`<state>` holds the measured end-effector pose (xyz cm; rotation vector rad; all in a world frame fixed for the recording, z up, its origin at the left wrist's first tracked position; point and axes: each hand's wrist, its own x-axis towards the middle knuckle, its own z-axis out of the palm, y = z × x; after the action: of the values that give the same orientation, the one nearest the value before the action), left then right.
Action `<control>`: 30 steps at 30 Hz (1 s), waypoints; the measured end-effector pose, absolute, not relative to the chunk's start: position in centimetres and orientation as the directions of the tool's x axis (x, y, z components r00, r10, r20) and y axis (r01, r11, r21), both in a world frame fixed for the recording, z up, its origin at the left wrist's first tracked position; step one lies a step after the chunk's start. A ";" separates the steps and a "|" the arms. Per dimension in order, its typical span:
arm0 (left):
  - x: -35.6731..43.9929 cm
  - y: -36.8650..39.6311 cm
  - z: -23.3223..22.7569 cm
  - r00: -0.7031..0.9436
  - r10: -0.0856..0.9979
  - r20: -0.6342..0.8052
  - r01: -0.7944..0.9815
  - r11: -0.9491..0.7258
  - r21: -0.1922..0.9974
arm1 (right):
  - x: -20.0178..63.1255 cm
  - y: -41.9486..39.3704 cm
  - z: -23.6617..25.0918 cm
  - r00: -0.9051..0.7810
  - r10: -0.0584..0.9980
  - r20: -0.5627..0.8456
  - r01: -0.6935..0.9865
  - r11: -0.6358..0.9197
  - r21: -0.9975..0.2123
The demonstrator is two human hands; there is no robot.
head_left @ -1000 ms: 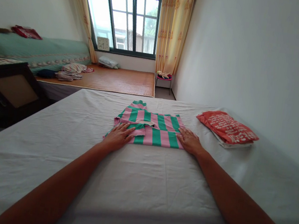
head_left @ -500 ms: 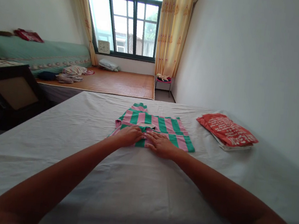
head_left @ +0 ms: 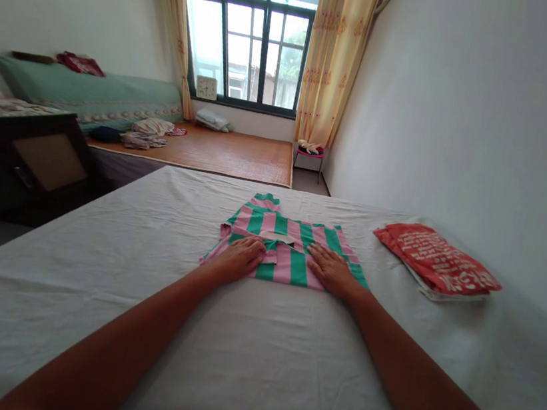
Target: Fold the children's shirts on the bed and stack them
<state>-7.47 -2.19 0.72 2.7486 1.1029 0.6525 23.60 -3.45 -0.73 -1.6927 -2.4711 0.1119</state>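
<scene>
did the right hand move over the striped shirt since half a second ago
Yes. The right hand has slid rightward across the striped shirt, away from the left hand and toward the red folded garment.

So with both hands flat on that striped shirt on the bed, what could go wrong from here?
1. The striped shirt lies partly folded, its left sleeve tucked under the left hand; lifting that palm might let the fold spring open.
2. The right hand presses the cloth against a loose white sheet, which is already creased; sliding could drag wrinkles into both.
3. The folded red garment sits near the bed's right edge, so a tug on the sheet may shift it.
</scene>
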 end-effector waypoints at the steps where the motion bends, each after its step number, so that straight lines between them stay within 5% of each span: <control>1: -7.5 -2.1 0.6 0.641 0.681 0.355 0.639 -0.729 0.246 | 24.2 -3.0 -0.9 -0.300 0.951 0.077 0.942 0.308 -0.132; 11: -8.0 -1.8 -0.3 0.623 0.709 0.331 0.698 -0.694 0.174 | 28.2 -1.5 -1.4 0.010 0.998 0.070 0.994 -0.002 -0.106; 25: -7.8 -2.0 -0.3 0.624 0.724 0.293 0.725 -0.677 0.129 | 28.3 -2.5 -1.7 0.040 0.983 0.177 0.994 -0.021 -0.105; 30: -7.9 -1.9 -0.4 0.621 0.731 0.283 0.729 -0.671 0.132 | 25.9 -2.2 -0.3 0.033 0.970 0.242 0.999 -0.030 -0.015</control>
<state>-7.90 -1.92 -0.40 2.8243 1.2719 0.4970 25.87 -2.15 -0.35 -2.1192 -2.0528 -0.2442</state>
